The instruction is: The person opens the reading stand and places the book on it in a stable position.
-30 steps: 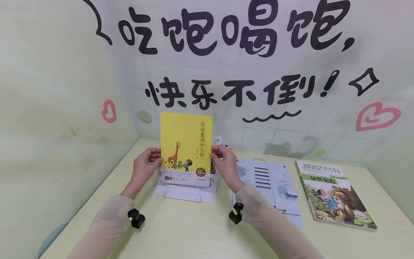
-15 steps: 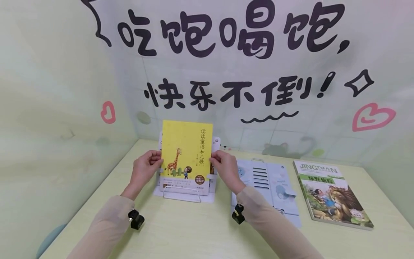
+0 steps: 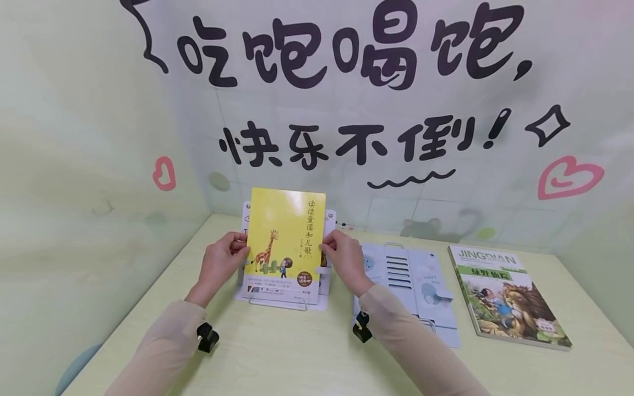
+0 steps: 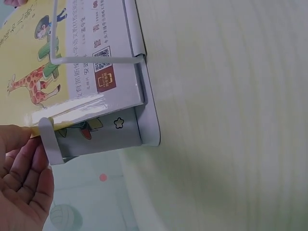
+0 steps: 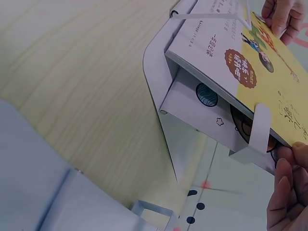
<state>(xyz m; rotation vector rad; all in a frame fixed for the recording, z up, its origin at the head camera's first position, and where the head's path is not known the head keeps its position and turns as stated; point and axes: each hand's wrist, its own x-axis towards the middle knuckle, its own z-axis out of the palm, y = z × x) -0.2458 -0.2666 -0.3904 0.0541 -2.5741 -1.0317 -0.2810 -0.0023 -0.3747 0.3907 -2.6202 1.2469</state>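
A yellow and white children's book [image 3: 292, 225] with a giraffe on its cover stands leaning back on a white book stand [image 3: 324, 289]. Its left edge is pinched between thumb and fingers of my left hand [image 3: 222, 263]. Halfway up the opposite edge, my right hand [image 3: 345, 257] does the same. In the left wrist view a white wire bar [image 4: 96, 60] crosses the front of the book's lower part, and a side clip [image 4: 49, 139] sits by my left fingers. The right wrist view shows the book's bottom on the stand's ledge [image 5: 156, 67] and another side clip [image 5: 260, 127]. The book covers most of the stand's back.
Right of the stand, a second book stand [image 3: 411, 291] lies folded flat on the table [image 3: 307, 357]. A thicker book [image 3: 510, 302] with a lion on its cover lies farther right. A printed wall covering [image 3: 346, 181] rises behind the table's back edge.
Both hands have lowered the yellow book; its bottom has gone from above the wire bar to behind it, down at the ledge. The grip on both edges stays.
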